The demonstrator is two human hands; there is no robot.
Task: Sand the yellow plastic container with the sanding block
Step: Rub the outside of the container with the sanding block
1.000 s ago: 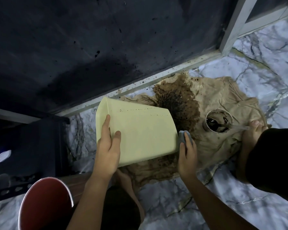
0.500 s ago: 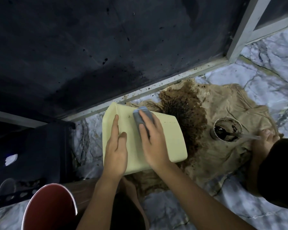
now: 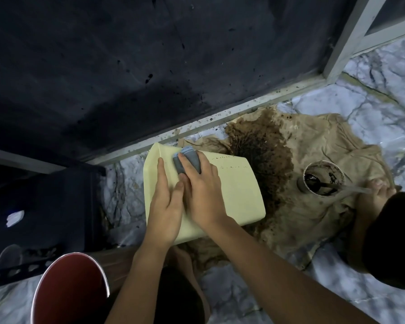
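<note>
The pale yellow plastic container (image 3: 236, 190) lies on its side on the floor, its flat wall facing up. My left hand (image 3: 165, 204) rests flat on its left part, fingers pointing away from me, pressing it down. My right hand (image 3: 200, 190) crosses over beside the left hand and presses the grey sanding block (image 3: 186, 159) against the container's upper left area near the far rim. Only the block's far end shows beyond my fingers.
A stained brown cloth (image 3: 313, 160) spreads under and right of the container on the marble floor. A small cup of dark liquid with a stick (image 3: 323, 177) stands on it. A red bucket (image 3: 68, 291) sits near left, a dark crate (image 3: 42, 206) left, a dark wall behind.
My right hand carried the sanding block from the container's right end across its face to the upper left area, and now sits close against my left hand. The container stays put.
</note>
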